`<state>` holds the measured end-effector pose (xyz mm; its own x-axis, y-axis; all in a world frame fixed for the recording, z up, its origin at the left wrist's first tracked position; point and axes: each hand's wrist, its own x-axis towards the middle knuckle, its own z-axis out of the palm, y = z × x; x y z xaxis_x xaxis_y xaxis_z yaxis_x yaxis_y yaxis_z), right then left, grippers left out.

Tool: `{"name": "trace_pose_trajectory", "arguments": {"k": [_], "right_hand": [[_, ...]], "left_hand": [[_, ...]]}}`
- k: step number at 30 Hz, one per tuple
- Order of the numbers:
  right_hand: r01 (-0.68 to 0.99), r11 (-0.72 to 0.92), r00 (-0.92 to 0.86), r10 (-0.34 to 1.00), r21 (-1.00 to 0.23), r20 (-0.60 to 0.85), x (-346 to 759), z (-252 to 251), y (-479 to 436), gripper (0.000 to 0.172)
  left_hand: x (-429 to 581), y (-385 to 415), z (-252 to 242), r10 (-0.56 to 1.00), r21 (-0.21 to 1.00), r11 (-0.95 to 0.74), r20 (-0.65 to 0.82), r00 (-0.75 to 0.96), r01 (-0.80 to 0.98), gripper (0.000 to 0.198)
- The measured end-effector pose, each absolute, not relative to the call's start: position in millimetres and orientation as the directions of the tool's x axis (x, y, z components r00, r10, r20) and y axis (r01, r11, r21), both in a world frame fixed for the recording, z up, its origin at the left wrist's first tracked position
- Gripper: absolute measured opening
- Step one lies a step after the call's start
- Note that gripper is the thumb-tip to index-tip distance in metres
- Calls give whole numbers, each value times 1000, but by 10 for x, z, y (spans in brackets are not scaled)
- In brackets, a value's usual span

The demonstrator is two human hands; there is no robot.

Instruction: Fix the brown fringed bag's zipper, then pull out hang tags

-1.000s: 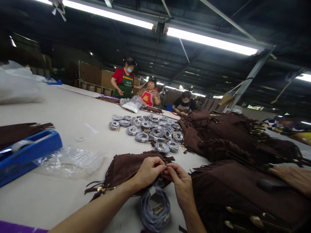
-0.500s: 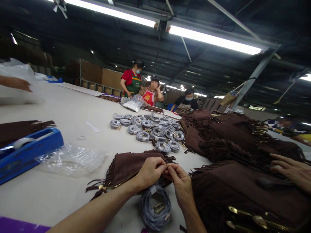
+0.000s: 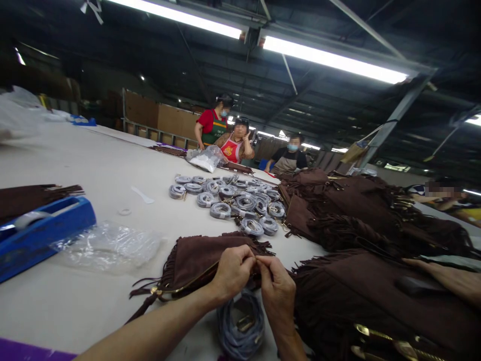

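Observation:
A brown suede fringed bag [image 3: 191,263] lies on the white table [image 3: 93,170] in front of me. My left hand [image 3: 233,271] and my right hand [image 3: 276,291] pinch together at the bag's right edge, fingertips touching on a small part that I cannot make out. Below my hands lies a coiled grey strap [image 3: 240,326] with a metal buckle. The bag's zip with a gold pull runs along its near edge.
Several coiled grey straps [image 3: 229,203] lie in the table's middle. A heap of brown fringed bags [image 3: 368,225] fills the right side, with another person's hand [image 3: 447,278] on it. A blue tape dispenser [image 3: 37,235] and clear plastic bag [image 3: 108,245] sit left. Three people stand at the far end.
My hands stay pinched at the bag's edge, shifted slightly down. The other person's hand on the right heap has pulled back, and a hand at the far left has gone from view.

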<state>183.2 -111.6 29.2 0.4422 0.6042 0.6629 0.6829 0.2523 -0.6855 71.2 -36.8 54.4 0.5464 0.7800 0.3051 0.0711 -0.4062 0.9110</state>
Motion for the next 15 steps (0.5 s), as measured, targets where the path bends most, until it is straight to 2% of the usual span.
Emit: {"name": "trace_pose_trajectory", "arguments": {"k": [4,6,12,15], "right_hand": [[609,245,497,622,-754,604,1845,253,-1095,23],[581,239,511,637,-778,578,1844,241,-1089,24],[652,255,452,625,-714,636,1806,265,-1092,24],[671,275,385,664,-688,641,1837,245,-1057,25]], "left_hand": [[730,-367,535,798,950,-313,254,546,15,16],[728,-366,536,798,948,-318,258,544,18,16],[726,-382,477,816,941,-337,278,507,25,18],[741,-330,414,817,949,-314,268,511,3,17]]}}
